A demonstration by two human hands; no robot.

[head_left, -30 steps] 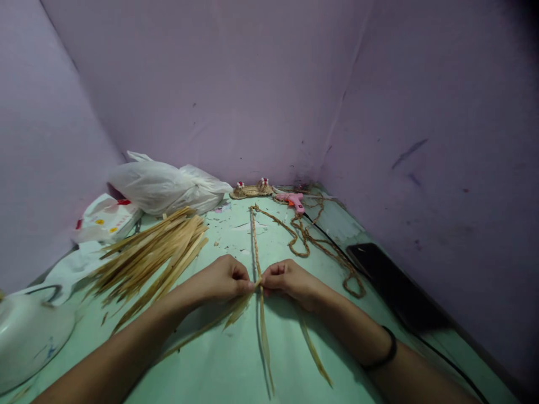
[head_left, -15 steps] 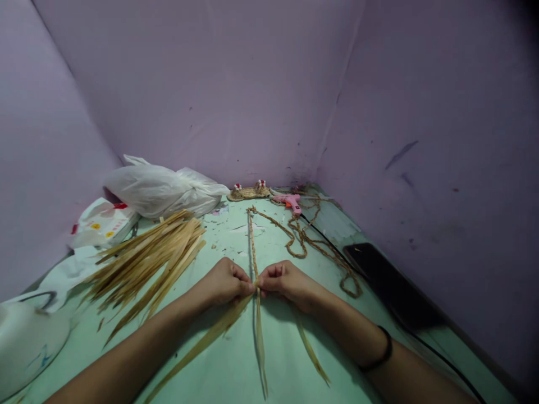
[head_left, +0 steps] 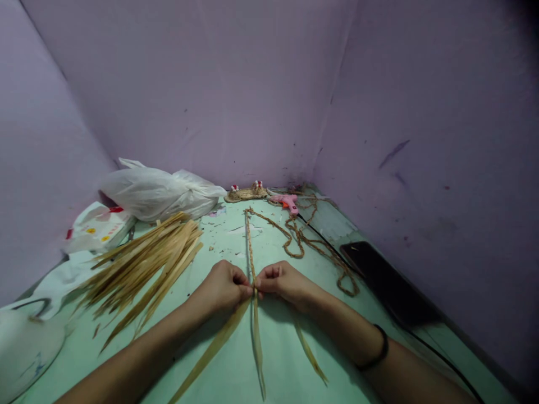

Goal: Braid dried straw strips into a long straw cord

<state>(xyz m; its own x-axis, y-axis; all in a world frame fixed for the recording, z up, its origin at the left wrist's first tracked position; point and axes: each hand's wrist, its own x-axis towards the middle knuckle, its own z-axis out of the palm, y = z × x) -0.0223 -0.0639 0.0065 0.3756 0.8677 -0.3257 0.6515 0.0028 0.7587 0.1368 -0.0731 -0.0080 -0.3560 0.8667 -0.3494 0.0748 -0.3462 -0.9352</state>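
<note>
A thin braid [head_left: 250, 245] of dried leaf strips runs toward me from the far part of the green table. At its near end, my left hand [head_left: 229, 285] pinches one strip, whose loose tail [head_left: 213, 352] trails down to the left. My right hand [head_left: 281, 283] meets it there, thumb and fingers closed on another strip; a tail [head_left: 309, 350] hangs out below that hand. Between the two hands a middle strip [head_left: 256, 350] lies straight toward me. The fingertips nearly touch and hide the crossing of the strips.
A pile of dried leaf strips [head_left: 147, 269] lies left, near a white plastic bag [head_left: 160, 191]. At the back are woven slippers [head_left: 246, 194] and a pink glue gun [head_left: 287, 202] with a black cord. Long braided rope [head_left: 314, 242] and a dark phone-like slab [head_left: 387, 286] lie right.
The left strip's tail has swung a little inward, toward the middle. Both hands stay pinched at the braid's end; the whole view has shifted slightly.
</note>
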